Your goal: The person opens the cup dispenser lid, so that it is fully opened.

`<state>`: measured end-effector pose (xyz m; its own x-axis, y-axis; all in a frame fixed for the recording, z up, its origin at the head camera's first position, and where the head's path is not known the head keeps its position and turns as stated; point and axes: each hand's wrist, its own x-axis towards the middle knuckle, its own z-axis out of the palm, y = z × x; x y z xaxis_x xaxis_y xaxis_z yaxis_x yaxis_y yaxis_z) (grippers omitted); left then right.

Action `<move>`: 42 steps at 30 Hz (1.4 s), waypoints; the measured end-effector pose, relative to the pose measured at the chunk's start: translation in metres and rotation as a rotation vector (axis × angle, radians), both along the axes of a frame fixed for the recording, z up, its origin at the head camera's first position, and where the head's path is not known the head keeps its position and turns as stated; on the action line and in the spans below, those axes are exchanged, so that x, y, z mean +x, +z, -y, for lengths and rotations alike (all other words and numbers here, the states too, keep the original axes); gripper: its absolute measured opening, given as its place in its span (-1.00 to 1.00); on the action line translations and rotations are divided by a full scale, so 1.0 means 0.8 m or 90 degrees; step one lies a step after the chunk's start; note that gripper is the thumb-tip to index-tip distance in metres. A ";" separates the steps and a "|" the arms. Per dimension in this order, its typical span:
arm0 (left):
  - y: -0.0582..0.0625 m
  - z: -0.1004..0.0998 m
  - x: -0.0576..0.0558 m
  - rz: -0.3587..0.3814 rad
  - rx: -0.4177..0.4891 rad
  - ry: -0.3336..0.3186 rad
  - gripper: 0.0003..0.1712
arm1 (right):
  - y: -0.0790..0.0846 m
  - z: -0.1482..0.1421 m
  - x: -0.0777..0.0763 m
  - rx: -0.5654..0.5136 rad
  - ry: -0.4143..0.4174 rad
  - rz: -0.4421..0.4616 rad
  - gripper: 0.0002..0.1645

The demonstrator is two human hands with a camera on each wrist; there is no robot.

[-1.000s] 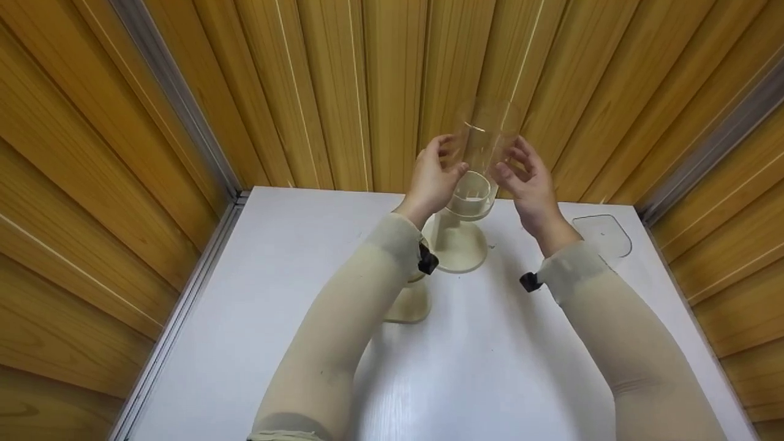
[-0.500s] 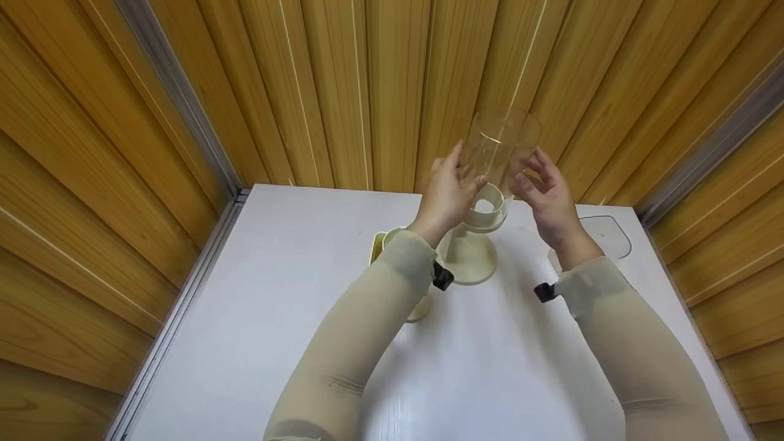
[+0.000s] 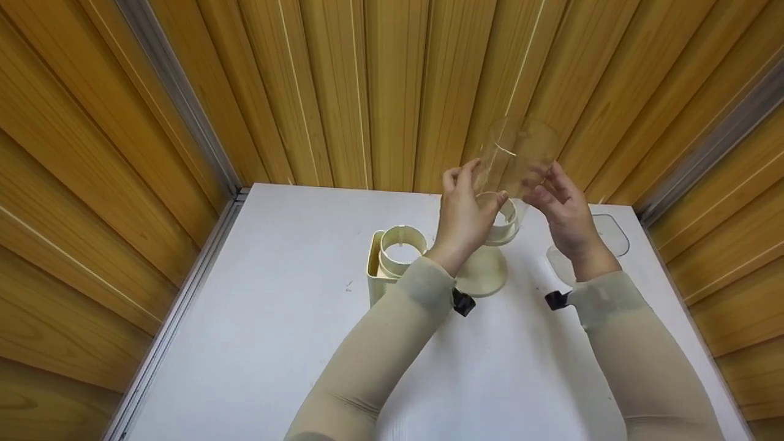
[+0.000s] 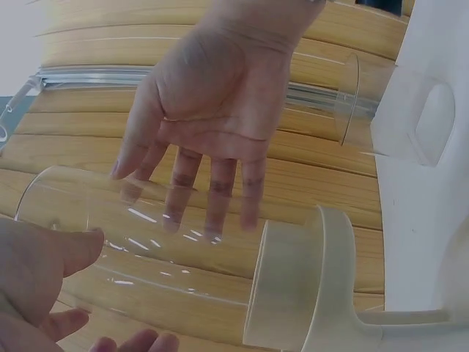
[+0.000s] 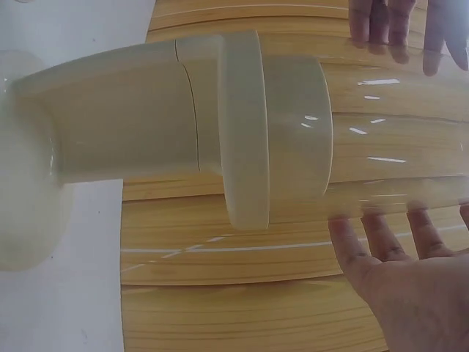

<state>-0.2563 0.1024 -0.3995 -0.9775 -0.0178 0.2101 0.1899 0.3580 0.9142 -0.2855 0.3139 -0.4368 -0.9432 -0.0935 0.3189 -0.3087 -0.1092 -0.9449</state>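
Note:
A clear plastic cylinder (image 3: 511, 153) stands over the cream ring (image 3: 505, 223) of a stand with a round base (image 3: 484, 272). Its lower end fits around the ring in the right wrist view. My left hand (image 3: 465, 211) grips the cylinder's left side, the thumb near the ring. On the opposite side my right hand (image 3: 569, 214) holds it with bent fingers and thumb. The right hand's palm (image 4: 212, 110), apart from the wall, faces the cylinder in the left wrist view, its fingers partly seen through the plastic. A cream arm (image 5: 132, 114) joins ring and base.
Left of the stand, a second cream piece (image 3: 375, 263) with a round collar (image 3: 403, 251) stands partly behind my left sleeve. A clear container (image 4: 399, 110) is on the white table (image 3: 275, 275) to the right. Wood-patterned panels (image 3: 392, 92) enclose the back and sides.
Both hands, the cylinder and the stand have shifted right and toward me. The second cream piece has come out from behind my left arm.

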 end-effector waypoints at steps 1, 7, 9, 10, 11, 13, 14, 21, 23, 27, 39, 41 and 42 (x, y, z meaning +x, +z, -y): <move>-0.003 -0.003 0.003 -0.010 0.005 0.003 -0.10 | 0.000 -0.001 0.002 0.005 0.006 -0.002 -0.26; -0.019 -0.021 0.022 -0.064 0.018 0.033 -0.10 | -0.002 0.002 0.013 0.051 0.013 -0.015 0.14; -0.023 -0.028 0.026 -0.078 0.022 0.045 -0.11 | -0.005 0.004 0.014 0.063 0.001 -0.024 0.30; -0.025 -0.031 0.028 -0.084 0.025 0.050 -0.12 | -0.006 0.005 0.014 0.065 -0.004 -0.028 0.37; -0.027 -0.035 0.030 -0.091 0.029 0.055 -0.12 | -0.008 0.006 0.014 0.068 -0.010 -0.034 0.43; -0.029 -0.042 0.033 -0.104 0.035 0.063 -0.13 | -0.011 0.007 0.013 0.073 -0.024 -0.048 0.53; -0.030 -0.045 0.034 -0.108 0.041 0.065 -0.12 | -0.013 0.008 0.013 0.076 -0.030 -0.053 0.58; -0.035 -0.057 0.042 -0.113 0.046 0.081 -0.10 | -0.016 0.005 0.015 0.105 -0.064 -0.072 0.65; -0.040 -0.058 0.042 -0.123 0.048 0.079 -0.09 | -0.014 0.004 0.016 0.105 -0.062 -0.073 0.65; -0.061 -0.058 0.048 -0.136 0.071 0.055 0.00 | -0.011 -0.001 0.020 0.112 -0.051 -0.077 0.64; -0.153 -0.041 0.063 0.050 0.081 -0.028 0.48 | -0.014 -0.019 0.028 0.107 0.018 -0.089 0.65; -0.163 -0.037 0.061 0.082 0.085 -0.035 0.55 | -0.015 -0.020 0.029 0.093 0.038 -0.090 0.65; -0.167 -0.035 0.060 0.094 0.091 -0.040 0.58 | -0.015 -0.021 0.030 0.086 0.046 -0.090 0.66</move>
<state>-0.2082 0.1301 -0.5334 -0.9976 0.0249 0.0642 0.0680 0.2151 0.9742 -0.2617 0.3305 -0.4487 -0.8790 -0.2097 0.4282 -0.4359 -0.0105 -0.8999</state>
